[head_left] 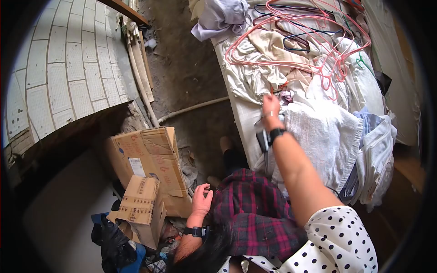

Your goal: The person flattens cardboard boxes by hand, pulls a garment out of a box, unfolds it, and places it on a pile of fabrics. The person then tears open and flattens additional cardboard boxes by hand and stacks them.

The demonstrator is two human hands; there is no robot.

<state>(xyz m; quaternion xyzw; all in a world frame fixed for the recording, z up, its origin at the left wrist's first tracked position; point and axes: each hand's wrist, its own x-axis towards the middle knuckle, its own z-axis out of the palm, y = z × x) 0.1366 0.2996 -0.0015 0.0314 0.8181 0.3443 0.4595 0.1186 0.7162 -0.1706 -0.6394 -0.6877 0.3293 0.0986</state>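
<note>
My right hand reaches over the near edge of the cloth-covered table, fingers closed at the rumpled white cloth. What they grip, if anything, is hidden. Just beyond it lie pink wire hangers mixed with dark ones, on top of white and beige cloths. A folded white cloth lies to the right of my wrist. My left hand hangs low beside the plaid garment on my body, holding nothing, with its fingers loosely bent and apart.
Cardboard boxes stand on the floor at the left, with a black plastic bag beside them. A pale pipe crosses the floor. Folded garments hang over the table's right side, and a lavender cloth lies at the far corner.
</note>
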